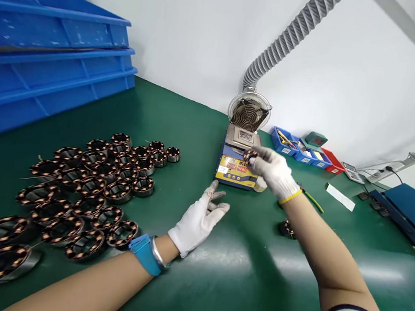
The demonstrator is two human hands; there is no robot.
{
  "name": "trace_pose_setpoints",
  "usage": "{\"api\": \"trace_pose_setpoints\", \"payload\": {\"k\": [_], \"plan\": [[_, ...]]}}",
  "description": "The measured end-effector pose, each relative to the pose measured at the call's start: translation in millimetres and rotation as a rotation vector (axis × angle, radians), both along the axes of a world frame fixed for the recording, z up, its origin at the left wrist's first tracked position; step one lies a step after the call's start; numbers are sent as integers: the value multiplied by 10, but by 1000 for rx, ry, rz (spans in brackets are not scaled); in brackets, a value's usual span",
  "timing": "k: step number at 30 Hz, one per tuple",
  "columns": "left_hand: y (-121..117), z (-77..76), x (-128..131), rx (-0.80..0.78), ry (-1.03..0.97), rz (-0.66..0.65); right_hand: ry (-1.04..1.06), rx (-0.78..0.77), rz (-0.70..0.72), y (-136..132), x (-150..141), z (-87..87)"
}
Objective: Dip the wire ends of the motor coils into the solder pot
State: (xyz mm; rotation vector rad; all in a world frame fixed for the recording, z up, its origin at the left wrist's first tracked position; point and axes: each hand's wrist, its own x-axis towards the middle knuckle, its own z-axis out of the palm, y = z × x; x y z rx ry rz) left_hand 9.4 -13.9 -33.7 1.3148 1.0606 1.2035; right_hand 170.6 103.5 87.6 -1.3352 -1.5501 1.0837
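Observation:
My right hand (273,172), in a white glove with a yellow cuff edge, grips a small motor stator (250,156) with copper windings. It is held in front of the blue and yellow solder pot (238,171), partly covering its lit red display. My left hand (200,219), also gloved, hovers or rests over the green table just before the solder pot, with fingers apart and nothing in them. Another stator (288,228) sits on the table below my right forearm. Many more stators (91,187) stand in rows to the left of my left hand.
Blue crates (54,53) are stacked at the left. A fan (249,115) with a grey duct (288,35) is behind the pot. At right are small blue bins (284,142), a red bin (332,161), green-handled pliers (313,200), a white strip (340,197) and a blue box (406,213).

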Motion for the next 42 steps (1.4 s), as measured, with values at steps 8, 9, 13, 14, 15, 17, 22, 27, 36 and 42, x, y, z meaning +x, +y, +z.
{"api": "trace_pose_setpoints", "payload": {"k": [8, 9, 13, 14, 15, 17, 22, 27, 36, 42], "plan": [[6, 93, 24, -67, 120, 14, -605, 380, -180, 1072, 221, 222], [5, 102, 26, -72, 121, 14, -664, 390, -195, 1116, 206, 202], [11, 117, 35, -81, 132, 18, -818, 392, -220, 1195, 113, 129], [14, 122, 36, -85, 141, 19, -841, 388, -214, 1205, 93, 118], [16, 127, 36, -90, 151, 19, -863, 385, -205, 1212, 77, 112], [21, 140, 36, -104, 166, 18, -909, 383, -190, 1225, 56, 108], [22, 159, 34, -116, 174, 15, -954, 385, -169, 1241, 41, 116], [21, 152, 36, -113, 176, 16, -955, 379, -174, 1217, 18, 133], [18, 132, 41, -97, 173, 31, -941, 430, -206, 1156, 32, 265], [15, 122, 38, -88, 180, 19, -951, 357, -202, 1145, 4, 185]]}}
